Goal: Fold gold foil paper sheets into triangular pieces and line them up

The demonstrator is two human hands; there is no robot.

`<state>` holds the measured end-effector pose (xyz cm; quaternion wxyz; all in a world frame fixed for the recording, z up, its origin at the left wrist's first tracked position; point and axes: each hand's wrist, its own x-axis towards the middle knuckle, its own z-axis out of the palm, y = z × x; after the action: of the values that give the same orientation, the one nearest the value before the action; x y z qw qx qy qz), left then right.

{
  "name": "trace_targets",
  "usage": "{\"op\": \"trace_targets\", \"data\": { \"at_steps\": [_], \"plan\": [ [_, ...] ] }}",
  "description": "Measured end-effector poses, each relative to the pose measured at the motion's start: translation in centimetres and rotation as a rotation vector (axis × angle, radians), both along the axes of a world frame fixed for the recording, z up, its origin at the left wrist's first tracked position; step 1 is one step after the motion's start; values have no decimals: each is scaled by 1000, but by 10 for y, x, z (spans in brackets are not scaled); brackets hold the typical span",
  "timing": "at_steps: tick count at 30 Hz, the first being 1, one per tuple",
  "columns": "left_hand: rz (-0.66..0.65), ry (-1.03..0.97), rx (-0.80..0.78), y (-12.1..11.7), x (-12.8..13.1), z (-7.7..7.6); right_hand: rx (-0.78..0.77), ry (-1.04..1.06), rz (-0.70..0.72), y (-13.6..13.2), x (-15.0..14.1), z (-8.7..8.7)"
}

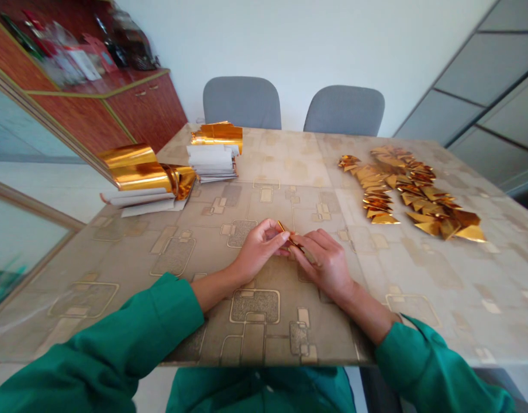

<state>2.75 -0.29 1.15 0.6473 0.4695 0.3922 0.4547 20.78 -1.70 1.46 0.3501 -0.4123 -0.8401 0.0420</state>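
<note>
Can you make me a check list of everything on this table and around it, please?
Surface: patterned table cover, shiny and beige.
Job's things: folded gold foil piece between the hands; heap of gold triangles to the right.
Clutter: gold foil rolls on white paper, and a stack of white paper slips, at the table's far left.
Grips: left hand and right hand both pinch the piece.
Cables: nothing seen.
Surroundings: two grey chairs, wooden cabinet with bags on top.

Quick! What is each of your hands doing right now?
Left hand: closed, pinching a gold foil strip.
Right hand: closed, gripping that same strip.
</note>
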Motion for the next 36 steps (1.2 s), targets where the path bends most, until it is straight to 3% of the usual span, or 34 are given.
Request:
{"op": "trace_targets", "data": {
  "at_steps": [12,21,36],
  "plan": [
    [-43,3,77,-1,2,-7,-207,116,-26,2,2,-4],
    [17,145,196,-4,9,-11,-82,-199,-188,-2,-6,-6],
    [133,431,421,-9,18,-13,-276,-333,-349,-7,-20,-2]
  ]
}}
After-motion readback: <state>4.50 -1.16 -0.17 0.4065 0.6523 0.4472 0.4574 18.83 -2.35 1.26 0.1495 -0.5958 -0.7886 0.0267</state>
